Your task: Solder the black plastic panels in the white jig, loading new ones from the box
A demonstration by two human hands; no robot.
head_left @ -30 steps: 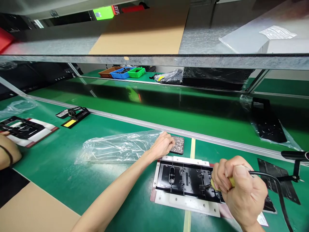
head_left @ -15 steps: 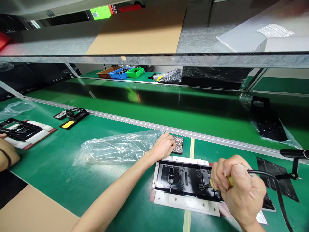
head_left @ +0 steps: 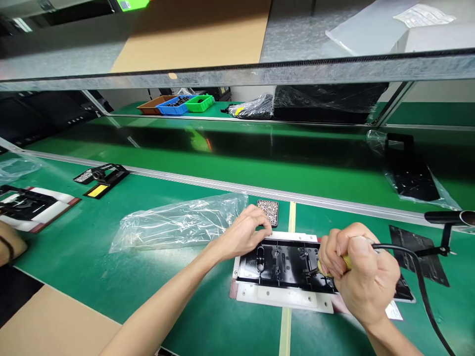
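A long black plastic panel [head_left: 289, 269] with moulded ribs lies in a white fixture [head_left: 282, 297] on the green bench. My right hand [head_left: 361, 272] is wrapped round a corded screwdriver [head_left: 323, 268] with a yellow grip, its dark tip over the panel and pointing left. The black cord [head_left: 419, 277] runs from the fist down to the right. My left hand [head_left: 248, 230] is over the panel's upper left edge, thumb and fingertips pinched together; what they hold is too small to make out. Just behind it sits a small black tray [head_left: 277, 213] full of tiny screws.
A clear plastic bag [head_left: 178, 222] lies left of my hand. A black bracket [head_left: 107, 180] and another fixture [head_left: 55, 212] are farther left, beside a co-worker's arm [head_left: 11, 242]. A metal rail [head_left: 208, 186] crosses behind. A black stand arm [head_left: 445, 232] is at right; a shelf hangs above.
My left hand has come out of the screw tray toward me, to the panel's edge, uncovering the tray. The right hand keeps its hold on the screwdriver. The view has shifted slightly.
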